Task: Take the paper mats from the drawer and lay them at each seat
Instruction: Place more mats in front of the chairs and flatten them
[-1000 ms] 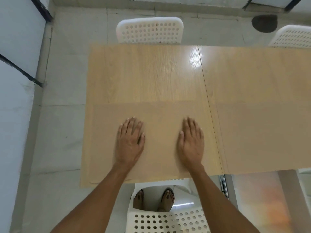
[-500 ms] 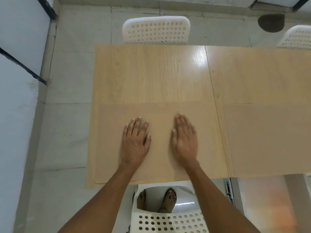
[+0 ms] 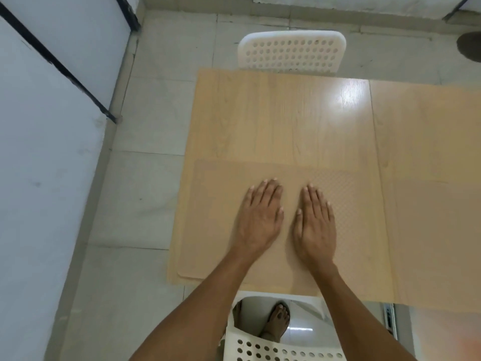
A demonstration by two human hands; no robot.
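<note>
Pale floor tiles and a light wooden table [image 3: 286, 121] framed what you were doing. Your paper mat [image 3: 213, 230] lay flat on the table's near edge, in front of the near white chair [image 3: 281, 353], its long axis running left to right along that edge. You had both palms on it: your left hand [image 3: 260, 220] and right hand [image 3: 315, 225] rested side by side near the mat's middle, fingers straight and together, gripping nothing, pointing toward the table's far edge. A second mat [image 3: 437, 235] lay just to the right of yours, nearly touching it. Beyond the table's far edge stood the far white chair [image 3: 291, 53], and the wood in front of it was bare. That seat likely needed a mat next; it lay straight ahead of both hands, neither clearly nearer.
</note>
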